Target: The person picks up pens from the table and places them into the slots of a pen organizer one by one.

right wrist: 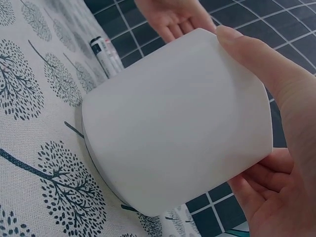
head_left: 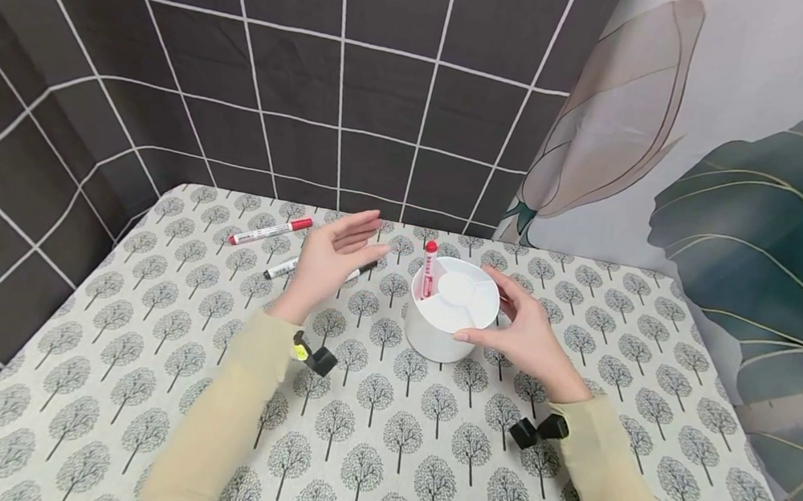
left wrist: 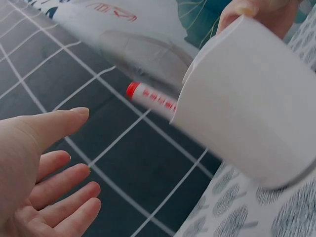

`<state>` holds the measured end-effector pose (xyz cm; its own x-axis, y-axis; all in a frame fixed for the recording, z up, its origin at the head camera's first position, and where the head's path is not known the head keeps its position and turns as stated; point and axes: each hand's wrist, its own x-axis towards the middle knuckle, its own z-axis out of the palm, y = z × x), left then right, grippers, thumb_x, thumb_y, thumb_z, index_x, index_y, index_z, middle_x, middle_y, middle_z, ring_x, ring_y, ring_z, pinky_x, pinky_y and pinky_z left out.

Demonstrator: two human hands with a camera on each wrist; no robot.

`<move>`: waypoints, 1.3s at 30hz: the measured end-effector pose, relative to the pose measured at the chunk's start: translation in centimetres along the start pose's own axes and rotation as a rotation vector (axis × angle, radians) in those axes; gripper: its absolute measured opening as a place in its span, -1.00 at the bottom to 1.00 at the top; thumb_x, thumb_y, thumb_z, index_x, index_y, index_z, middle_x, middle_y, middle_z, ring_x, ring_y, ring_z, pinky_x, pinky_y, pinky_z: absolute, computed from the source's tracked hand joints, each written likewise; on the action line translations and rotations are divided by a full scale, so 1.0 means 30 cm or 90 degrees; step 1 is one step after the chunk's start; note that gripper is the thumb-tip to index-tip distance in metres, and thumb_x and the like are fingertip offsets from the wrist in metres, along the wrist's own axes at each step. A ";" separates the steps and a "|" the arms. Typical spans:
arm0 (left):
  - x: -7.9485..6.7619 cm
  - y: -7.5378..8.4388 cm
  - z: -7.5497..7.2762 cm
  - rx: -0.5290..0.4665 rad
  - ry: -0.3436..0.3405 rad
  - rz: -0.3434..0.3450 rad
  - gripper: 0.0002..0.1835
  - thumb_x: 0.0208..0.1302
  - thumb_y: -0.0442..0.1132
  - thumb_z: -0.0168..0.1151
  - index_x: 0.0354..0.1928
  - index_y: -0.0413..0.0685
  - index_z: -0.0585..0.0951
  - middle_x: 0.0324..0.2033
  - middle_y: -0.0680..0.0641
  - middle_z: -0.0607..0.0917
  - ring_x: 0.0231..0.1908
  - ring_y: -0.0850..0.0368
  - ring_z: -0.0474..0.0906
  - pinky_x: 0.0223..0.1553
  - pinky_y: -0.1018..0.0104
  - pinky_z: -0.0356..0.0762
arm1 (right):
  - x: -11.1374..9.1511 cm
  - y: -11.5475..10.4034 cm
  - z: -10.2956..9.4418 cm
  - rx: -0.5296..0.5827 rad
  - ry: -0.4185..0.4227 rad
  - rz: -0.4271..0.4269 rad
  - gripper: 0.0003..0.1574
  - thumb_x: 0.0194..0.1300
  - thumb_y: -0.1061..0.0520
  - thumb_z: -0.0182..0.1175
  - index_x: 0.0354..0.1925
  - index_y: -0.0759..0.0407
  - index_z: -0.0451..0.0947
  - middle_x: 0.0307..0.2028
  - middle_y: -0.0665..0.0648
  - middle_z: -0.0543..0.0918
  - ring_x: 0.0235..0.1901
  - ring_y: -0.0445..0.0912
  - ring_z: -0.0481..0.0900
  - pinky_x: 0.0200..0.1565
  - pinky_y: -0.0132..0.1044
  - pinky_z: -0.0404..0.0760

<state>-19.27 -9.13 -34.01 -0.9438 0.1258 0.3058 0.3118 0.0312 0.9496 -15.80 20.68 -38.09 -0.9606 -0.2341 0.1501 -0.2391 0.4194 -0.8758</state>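
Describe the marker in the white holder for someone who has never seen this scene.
On the tree-print cloth, find the white holder gripped by the right hand. Inside, on the side toward the left hand, stands a red-capped marker. It alone is in the holder; the other red marker and the black marker lie on the cloth.

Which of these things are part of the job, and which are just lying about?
Part of the job:
white divided holder, gripped by the right hand
upright red-capped marker inside it
left hand, holding nothing
probably also the loose red-capped marker and loose black-ended marker

Just surroundings, apparently:
tree-print cloth
dark gridded backdrop
leaf-print backdrop
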 end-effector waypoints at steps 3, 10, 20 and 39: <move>-0.010 -0.004 -0.042 0.009 0.018 -0.008 -0.43 0.05 -0.34 0.41 0.16 -0.20 0.50 0.05 -0.13 0.58 0.06 0.05 0.50 0.11 0.17 0.43 | -0.001 0.000 -0.001 0.000 0.003 0.001 0.26 -0.30 -0.04 0.60 0.36 -0.07 0.19 0.25 0.04 0.32 0.18 -0.01 0.34 0.22 -0.18 0.32; -0.034 -0.015 -0.145 0.044 0.057 -0.035 -0.40 0.03 -0.29 0.43 0.16 -0.23 0.48 0.08 -0.19 0.55 0.08 -0.01 0.48 0.11 0.19 0.43 | -0.005 0.000 -0.003 -0.002 0.005 0.012 0.32 -0.33 -0.06 0.61 0.38 0.04 0.17 0.25 0.03 0.32 0.19 -0.01 0.33 0.23 -0.18 0.29; -0.056 0.008 -0.279 0.105 0.105 -0.061 -0.37 0.03 -0.24 0.44 0.19 -0.20 0.47 0.09 -0.20 0.54 0.08 0.02 0.49 0.12 0.23 0.42 | -0.007 -0.002 -0.005 0.001 0.005 0.006 0.28 -0.31 -0.03 0.61 0.36 0.00 0.19 0.24 0.03 0.33 0.19 -0.03 0.34 0.22 -0.23 0.31; 0.036 -0.104 -0.521 0.331 0.115 -0.119 -0.20 -0.04 0.11 0.44 0.26 0.02 0.42 0.14 -0.11 0.51 0.11 -0.02 0.44 0.15 0.17 0.38 | -0.008 -0.048 -0.003 0.013 -0.014 0.016 0.27 -0.27 0.04 0.60 0.38 0.05 0.16 0.26 0.10 0.31 0.20 0.00 0.33 0.22 -0.24 0.30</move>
<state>-23.00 -24.60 -35.57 -0.9775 -0.0985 0.1863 0.1079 0.5255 0.8439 -15.24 20.23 -36.82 -0.9631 -0.2421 0.1177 -0.2109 0.4071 -0.8887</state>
